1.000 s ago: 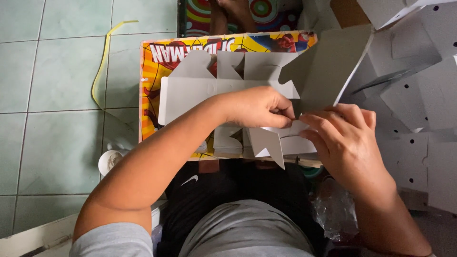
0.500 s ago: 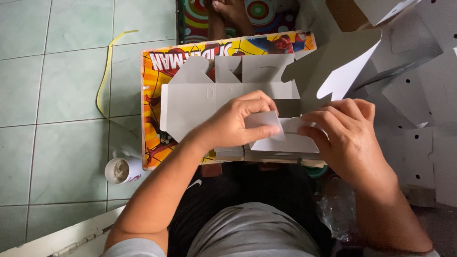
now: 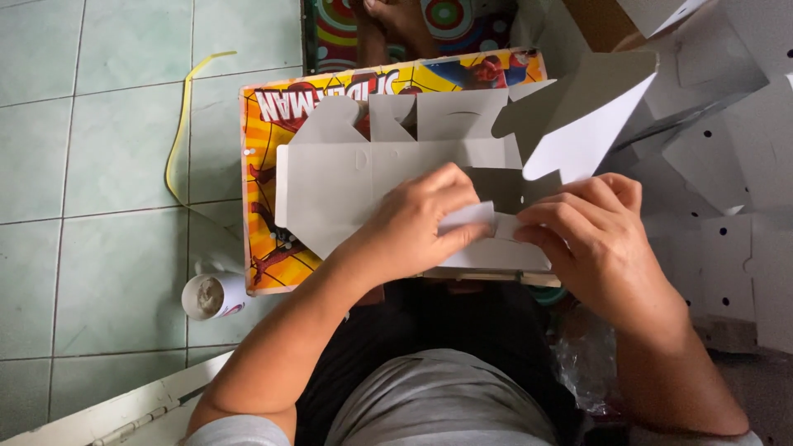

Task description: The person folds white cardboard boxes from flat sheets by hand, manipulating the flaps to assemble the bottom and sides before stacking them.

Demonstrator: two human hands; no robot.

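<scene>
Head view: left hand and right hand both pinch shut on a narrow flap of the flat grey die-cut cardboard box blank, which lies on a colourful cartoon-printed board over the green tiled floor.

The left hand has slid right and now presses a small flap of the grey cardboard sheet down flat, and the right hand has closed in beside it.
</scene>
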